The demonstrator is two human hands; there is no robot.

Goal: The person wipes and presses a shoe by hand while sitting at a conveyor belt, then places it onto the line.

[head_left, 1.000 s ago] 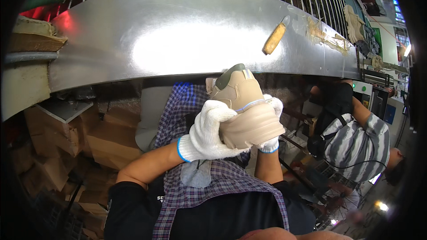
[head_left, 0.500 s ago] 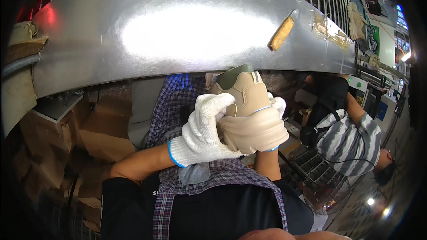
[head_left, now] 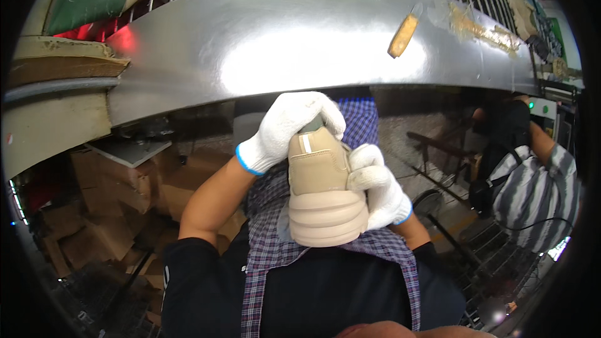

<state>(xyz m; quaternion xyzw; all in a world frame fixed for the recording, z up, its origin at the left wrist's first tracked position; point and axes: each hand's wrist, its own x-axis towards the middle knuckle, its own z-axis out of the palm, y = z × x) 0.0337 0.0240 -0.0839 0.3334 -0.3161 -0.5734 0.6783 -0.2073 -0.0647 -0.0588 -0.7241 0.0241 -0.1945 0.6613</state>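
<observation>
A beige sneaker [head_left: 319, 172] is held in front of my chest, its heel side facing me and its thick ridged sole [head_left: 328, 219] lowest in the picture. My left hand [head_left: 291, 125], in a white knit glove with a blue cuff, curls over the shoe's top opening. Beneath those fingers a bit of dark green material [head_left: 311, 126] shows at the opening; most of it is hidden. My right hand [head_left: 379, 191], gloved alike, grips the right side of the shoe with bent fingers. The shoe's toe is out of sight.
Beyond my hands runs a shiny metal bench [head_left: 175, 56]. On it lies a wooden-handled tool [head_left: 404, 34] with a short metal blade, left of dried yellowish residue [head_left: 482, 28]. Cardboard boxes [head_left: 119, 194] are at lower left. Another person in a striped shirt [head_left: 532, 194] is at right.
The shoe has moved left and down from the bench edge and turned its heel toward me. My left hand has shifted up to its opening; my right now shows at its side.
</observation>
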